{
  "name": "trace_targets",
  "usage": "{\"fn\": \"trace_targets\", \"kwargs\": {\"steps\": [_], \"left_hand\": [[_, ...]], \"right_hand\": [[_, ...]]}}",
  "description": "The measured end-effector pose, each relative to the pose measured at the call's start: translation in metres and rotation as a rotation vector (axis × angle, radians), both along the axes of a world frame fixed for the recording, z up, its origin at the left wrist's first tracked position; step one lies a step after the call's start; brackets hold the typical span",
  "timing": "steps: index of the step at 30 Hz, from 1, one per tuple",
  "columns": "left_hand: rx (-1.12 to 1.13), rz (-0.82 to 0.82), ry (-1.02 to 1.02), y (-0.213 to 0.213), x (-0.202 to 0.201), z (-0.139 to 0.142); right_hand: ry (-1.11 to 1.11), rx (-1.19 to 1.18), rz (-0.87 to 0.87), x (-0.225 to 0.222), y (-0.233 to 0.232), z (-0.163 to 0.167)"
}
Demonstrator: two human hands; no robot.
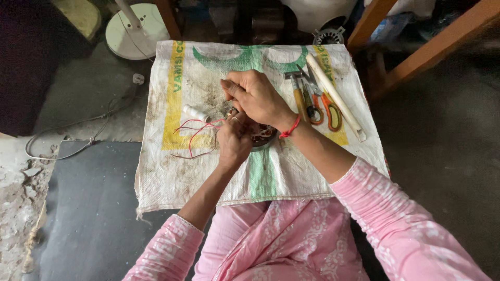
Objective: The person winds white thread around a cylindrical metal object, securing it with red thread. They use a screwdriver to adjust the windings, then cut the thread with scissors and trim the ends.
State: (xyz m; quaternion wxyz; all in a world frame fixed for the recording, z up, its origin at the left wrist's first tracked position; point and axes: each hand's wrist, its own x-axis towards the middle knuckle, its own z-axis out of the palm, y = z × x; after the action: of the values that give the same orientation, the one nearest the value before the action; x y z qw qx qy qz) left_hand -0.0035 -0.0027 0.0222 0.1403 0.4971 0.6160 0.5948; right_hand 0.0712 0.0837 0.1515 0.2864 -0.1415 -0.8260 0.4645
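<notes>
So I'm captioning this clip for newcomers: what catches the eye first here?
Both hands, left hand and right hand, meet mid-frame over a small wound coil on a woven sack. Thin red wires trail left; orange-handled scissors lie right.

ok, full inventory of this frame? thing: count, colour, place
woven sack: 1, white with yellow and green print, spread on the floor as a work mat
wound coil part: 1, coppery and dark, mat centre, mostly hidden under the hands
thin wires: a few, red, left of the hands
small roll: 1, white, left of the hands
hand tools: several, orange and yellow handles, mat right
pipe: 1, white, right of the tools
fan base: 1, white, top left
cable: 1, white, floor left
dark mat: 1, bottom left
left hand: gripping the coil part
right hand: fingers pinched over it, red thread at wrist
</notes>
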Motion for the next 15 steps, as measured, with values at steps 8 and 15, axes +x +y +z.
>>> {"fn": "trace_targets", "kwargs": {"steps": [8,15], "left_hand": [[0.005,-0.005,-0.505,0.025,-0.008,-0.024],[0.102,-0.103,-0.824,0.025,-0.002,-0.016]], "right_hand": [[0.051,0.459,0.092,0.049,0.015,-0.002],[-0.192,0.241,-0.201,0.091,0.023,-0.087]]}}
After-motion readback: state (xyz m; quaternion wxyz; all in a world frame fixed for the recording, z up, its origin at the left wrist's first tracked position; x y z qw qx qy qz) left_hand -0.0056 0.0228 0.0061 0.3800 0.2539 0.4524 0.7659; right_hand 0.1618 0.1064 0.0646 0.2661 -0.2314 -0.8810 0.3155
